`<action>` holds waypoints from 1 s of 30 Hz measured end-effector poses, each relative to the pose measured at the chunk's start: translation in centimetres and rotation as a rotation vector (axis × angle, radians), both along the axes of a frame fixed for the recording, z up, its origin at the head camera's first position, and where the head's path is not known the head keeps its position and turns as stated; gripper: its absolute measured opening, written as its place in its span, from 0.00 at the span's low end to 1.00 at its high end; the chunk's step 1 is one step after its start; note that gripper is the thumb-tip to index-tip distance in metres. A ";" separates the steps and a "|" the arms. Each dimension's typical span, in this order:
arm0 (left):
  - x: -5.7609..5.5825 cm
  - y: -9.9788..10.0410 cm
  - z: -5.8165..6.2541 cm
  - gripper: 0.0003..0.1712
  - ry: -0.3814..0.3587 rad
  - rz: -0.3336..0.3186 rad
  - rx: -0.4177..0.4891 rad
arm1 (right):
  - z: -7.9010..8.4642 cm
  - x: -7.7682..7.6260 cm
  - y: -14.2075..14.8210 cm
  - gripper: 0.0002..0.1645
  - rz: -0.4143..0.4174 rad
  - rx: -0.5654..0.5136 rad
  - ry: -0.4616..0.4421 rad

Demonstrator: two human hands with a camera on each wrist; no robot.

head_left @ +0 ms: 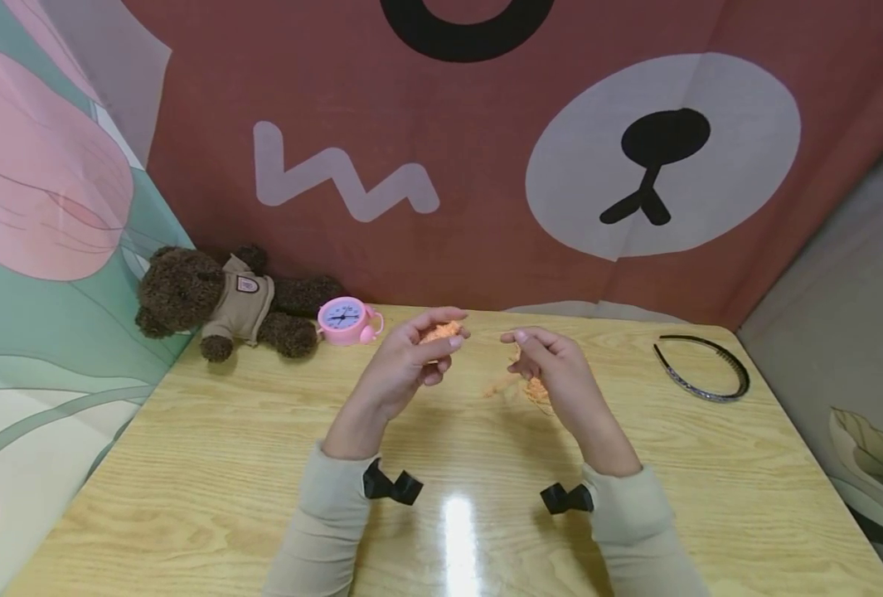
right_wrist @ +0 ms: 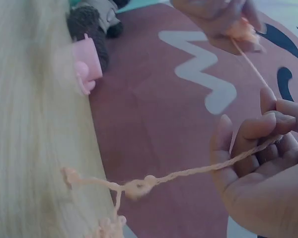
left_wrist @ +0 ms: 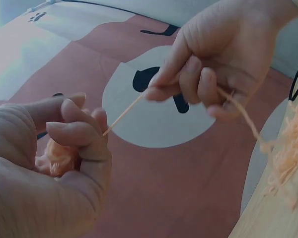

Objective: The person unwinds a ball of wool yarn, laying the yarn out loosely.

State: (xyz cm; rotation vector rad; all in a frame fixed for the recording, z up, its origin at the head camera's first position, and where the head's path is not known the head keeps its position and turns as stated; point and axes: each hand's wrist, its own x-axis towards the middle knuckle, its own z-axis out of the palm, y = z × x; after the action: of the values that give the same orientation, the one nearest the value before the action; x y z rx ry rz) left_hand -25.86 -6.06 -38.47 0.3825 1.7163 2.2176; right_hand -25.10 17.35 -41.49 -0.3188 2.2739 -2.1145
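My left hand (head_left: pixel 404 369) grips a small wound bundle of peach-orange yarn (head_left: pixel 441 332) above the table, partly hidden by the fingers. Across from it, my right hand (head_left: pixel 560 373) pinches the yarn strand between thumb and forefinger. In the left wrist view the strand (left_wrist: pixel 124 114) runs straight and taut between both hands. From the right hand's curled fingers it hangs on down, with a small tangled knot (right_wrist: pixel 138 188) along it in the right wrist view. A loose heap of the same yarn (head_left: pixel 536 391) lies on the table beneath the right hand.
A wooden-topped table (head_left: pixel 210 464) meets a patterned cloth backdrop. At the back left lie a brown teddy bear (head_left: pixel 243 303) and a pink alarm clock (head_left: pixel 342 319). A black headband (head_left: pixel 710 394) with a glittery band lies at the right.
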 end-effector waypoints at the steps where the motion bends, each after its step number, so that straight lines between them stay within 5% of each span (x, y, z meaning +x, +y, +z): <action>1: -0.1 -0.1 0.0 0.18 0.003 0.014 0.008 | 0.1 -0.1 0.2 0.19 -0.011 -0.023 0.004; 7: -0.4 -0.2 -0.3 0.17 0.024 0.072 0.047 | 0.5 -0.1 0.9 0.17 -0.031 -0.093 0.004; 16: -0.7 -0.4 -0.6 0.19 0.060 0.087 -0.053 | 1.1 -0.1 2.5 0.16 -0.128 -0.219 -0.004; 24: -0.9 -1.1 -0.3 0.18 0.051 0.175 -0.076 | 1.7 -0.3 4.8 0.17 -0.223 -0.437 -0.001; 30: -1.0 -1.6 -0.4 0.20 0.051 0.174 -0.123 | 1.9 -0.2 7.1 0.15 -0.290 -0.648 0.022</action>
State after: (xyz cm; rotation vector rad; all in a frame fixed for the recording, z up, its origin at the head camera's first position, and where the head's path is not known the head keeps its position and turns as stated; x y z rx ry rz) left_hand -26.86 -7.65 -38.87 0.2716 1.9694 2.2213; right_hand -25.26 24.45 -39.61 -0.0104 1.6525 -2.9670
